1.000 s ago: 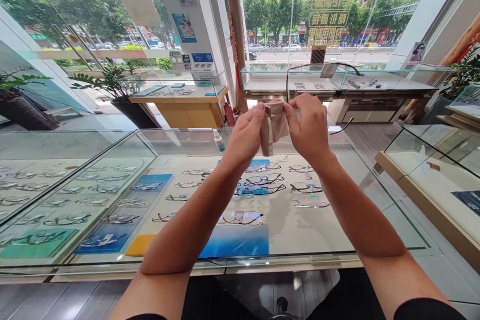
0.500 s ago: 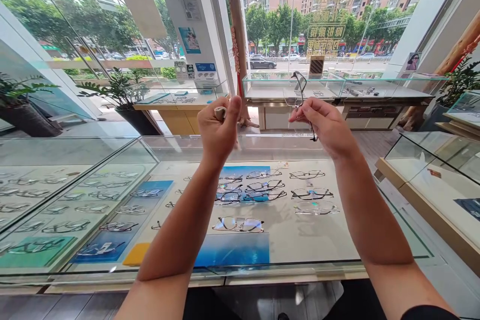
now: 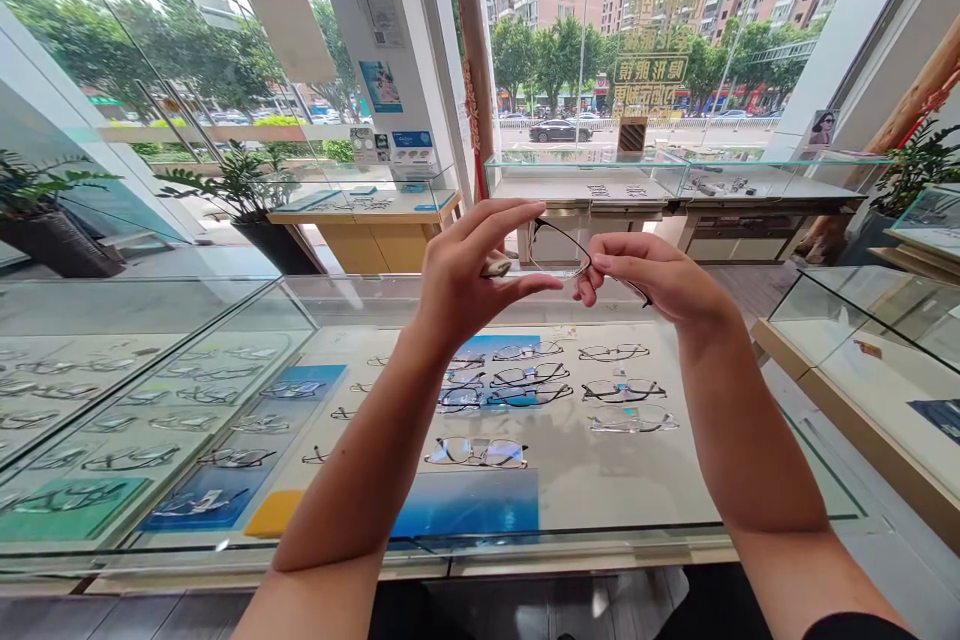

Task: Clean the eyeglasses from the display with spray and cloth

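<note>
My right hand [image 3: 656, 275] pinches a pair of thin dark-rimmed eyeglasses [image 3: 564, 232] between thumb and fingers, above the glass display case [image 3: 630, 510]. One lens points left, and a dark temple arm shows below the hand. My left hand [image 3: 465, 270] is at the other end of the glasses, index finger and thumb spread above and below the rim; whether they touch it is unclear. Tucked in that palm is a small pale folded cloth [image 3: 496, 267], mostly hidden by the fingers. Under the glass lie rows of eyeglasses, including a clear-lensed pair [image 3: 478, 452].
More glasses lie in the left case [image 3: 71, 420]. Another glass case [image 3: 870, 360] stands at the right. Farther off are low display counters [image 3: 585, 185], a potted plant [image 3: 259, 220] and a wooden post [image 3: 472, 70] by the windows.
My left hand has moved right toward the glasses, and its index finger and thumb have spread. The glasses have tilted lower and leftward in my right hand, which has dropped slightly.
</note>
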Available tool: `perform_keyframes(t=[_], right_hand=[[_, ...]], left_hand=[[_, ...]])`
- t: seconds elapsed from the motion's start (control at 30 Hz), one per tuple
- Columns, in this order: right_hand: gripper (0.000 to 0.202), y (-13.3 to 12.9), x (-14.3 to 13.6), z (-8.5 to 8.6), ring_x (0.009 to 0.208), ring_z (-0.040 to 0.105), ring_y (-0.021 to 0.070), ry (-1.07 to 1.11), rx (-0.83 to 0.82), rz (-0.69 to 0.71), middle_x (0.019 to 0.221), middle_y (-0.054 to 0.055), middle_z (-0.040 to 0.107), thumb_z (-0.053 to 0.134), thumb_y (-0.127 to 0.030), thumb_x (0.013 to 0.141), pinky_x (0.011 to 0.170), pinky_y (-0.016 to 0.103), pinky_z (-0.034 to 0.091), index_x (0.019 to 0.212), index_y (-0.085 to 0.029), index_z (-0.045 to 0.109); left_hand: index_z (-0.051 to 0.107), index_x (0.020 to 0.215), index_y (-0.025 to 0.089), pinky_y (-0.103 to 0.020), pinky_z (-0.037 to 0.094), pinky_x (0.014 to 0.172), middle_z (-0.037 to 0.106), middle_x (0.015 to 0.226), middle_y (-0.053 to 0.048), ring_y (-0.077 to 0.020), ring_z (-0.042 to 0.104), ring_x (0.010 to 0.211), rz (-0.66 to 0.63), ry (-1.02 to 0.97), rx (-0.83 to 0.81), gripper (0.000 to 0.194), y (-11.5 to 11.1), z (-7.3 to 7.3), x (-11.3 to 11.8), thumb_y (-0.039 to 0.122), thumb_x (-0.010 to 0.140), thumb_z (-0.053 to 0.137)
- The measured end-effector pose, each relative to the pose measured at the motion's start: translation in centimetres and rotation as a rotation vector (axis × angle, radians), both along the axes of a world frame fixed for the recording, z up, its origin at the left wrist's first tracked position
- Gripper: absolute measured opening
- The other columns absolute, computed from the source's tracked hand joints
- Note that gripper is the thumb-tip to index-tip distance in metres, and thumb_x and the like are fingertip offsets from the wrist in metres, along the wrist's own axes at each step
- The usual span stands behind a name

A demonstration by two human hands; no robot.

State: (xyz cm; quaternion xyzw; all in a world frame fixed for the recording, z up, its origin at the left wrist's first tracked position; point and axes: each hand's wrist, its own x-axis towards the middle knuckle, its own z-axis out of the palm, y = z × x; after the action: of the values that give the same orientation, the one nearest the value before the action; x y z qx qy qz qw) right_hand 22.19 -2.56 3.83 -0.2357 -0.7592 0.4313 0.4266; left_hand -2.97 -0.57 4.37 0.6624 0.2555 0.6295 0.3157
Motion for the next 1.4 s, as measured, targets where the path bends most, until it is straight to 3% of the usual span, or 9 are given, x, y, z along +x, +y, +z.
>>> perform_keyframes(t=[0.23,0.33,0.47,0.53,0.63,0.73,0.83,1.1,1.4], right_hand=[[0.033,-0.9,-0.2,0.7,0.085,0.072,0.0206,-0.062,0.118,-0.088,0.084,0.003,0.079,0.068,-0.045,0.107,0.089,0.040,0.056,0.082,-0.024,0.072],[0.033,-2.0,-0.5,1.0,0.085,0.070,0.0206,-0.111,0.259,-0.228,0.086,0.002,0.079,0.066,-0.043,0.108,0.089,0.041,0.055,0.083,-0.025,0.075],[0.025,-3.7,-1.2,1.2,0.094,0.070,0.0229,-0.100,0.458,-0.440,0.096,0.004,0.078,0.066,-0.045,0.109,0.096,0.043,0.055,0.097,-0.026,0.077],[0.021,-4.3,-1.5,1.2,0.111,0.072,0.0271,-0.067,0.579,-0.524,0.114,0.005,0.079,0.070,-0.047,0.105,0.107,0.047,0.054,0.113,-0.028,0.077],[0.045,-4.2,-1.6,1.0,0.135,0.065,0.0346,-0.029,0.770,-0.652,0.139,0.008,0.073,0.079,-0.053,0.097,0.122,0.055,0.049,0.136,-0.031,0.071],[0.063,-3.0,-1.5,0.5,0.136,0.065,0.0380,-0.014,0.940,-0.785,0.140,0.009,0.072,0.081,-0.063,0.091,0.122,0.063,0.051,0.144,-0.032,0.065],[0.061,-1.8,-1.5,0.0,0.129,0.069,0.0372,-0.016,1.042,-0.870,0.133,0.009,0.075,0.078,-0.064,0.094,0.117,0.065,0.056,0.144,-0.032,0.064],[0.063,-1.1,-1.9,-0.7,0.131,0.073,0.0359,0.042,1.051,-0.936,0.136,0.011,0.073,0.073,-0.067,0.099,0.118,0.062,0.058,0.150,-0.032,0.060],[0.052,-0.9,-3.8,-1.5,0.131,0.071,0.0337,0.048,0.961,-1.089,0.142,0.010,0.073,0.072,-0.058,0.103,0.110,0.056,0.064,0.147,-0.033,0.060]], left_hand=[[0.087,0.101,0.028,-0.038,0.060,0.106,0.082,0.126,-0.009,-0.0342,0.069,0.136,0.027,0.112,0.145,0.046,-0.3,-0.1,-0.1,0.035,0.062,0.110],[0.087,0.102,0.031,-0.041,0.059,0.110,0.082,0.127,-0.007,-0.0348,0.068,0.140,0.065,0.146,0.227,0.047,-0.5,-0.2,-0.1,0.036,0.062,0.110],[0.084,0.106,0.031,-0.040,0.062,0.102,0.079,0.136,-0.007,-0.0357,0.066,0.142,0.161,0.074,0.259,0.046,-0.5,-0.7,-0.4,0.037,0.067,0.108],[0.082,0.111,0.031,-0.038,0.062,0.096,0.077,0.138,-0.007,-0.0350,0.069,0.136,0.244,0.017,0.298,0.051,-0.3,-1.0,-0.7,0.038,0.068,0.108],[0.079,0.121,0.032,-0.036,0.062,0.087,0.077,0.140,-0.007,-0.0318,0.074,0.123,0.380,-0.027,0.393,0.058,0.2,-1.4,-1.2,0.047,0.071,0.106],[0.078,0.126,0.036,-0.039,0.060,0.077,0.079,0.134,-0.005,-0.0267,0.076,0.102,0.495,-0.027,0.506,0.056,0.8,-1.5,-1.6,0.060,0.079,0.098],[0.077,0.128,0.039,-0.042,0.055,0.068,0.081,0.129,-0.004,-0.0224,0.072,0.084,0.523,0.004,0.610,0.051,1.2,-1.5,-1.9,0.066,0.087,0.090],[0.077,0.126,0.036,-0.039,0.054,0.070,0.080,0.120,-0.003,-0.0157,0.063,0.066,0.590,0.019,0.740,0.055,1.3,-1.3,-1.5,0.068,0.084,0.091],[0.074,0.136,0.033,-0.035,0.055,0.067,0.079,0.138,-0.007,-0.0166,0.067,0.076,0.525,-0.067,0.555,0.061,1.8,-2.0,-0.3,0.051,0.084,0.097]])
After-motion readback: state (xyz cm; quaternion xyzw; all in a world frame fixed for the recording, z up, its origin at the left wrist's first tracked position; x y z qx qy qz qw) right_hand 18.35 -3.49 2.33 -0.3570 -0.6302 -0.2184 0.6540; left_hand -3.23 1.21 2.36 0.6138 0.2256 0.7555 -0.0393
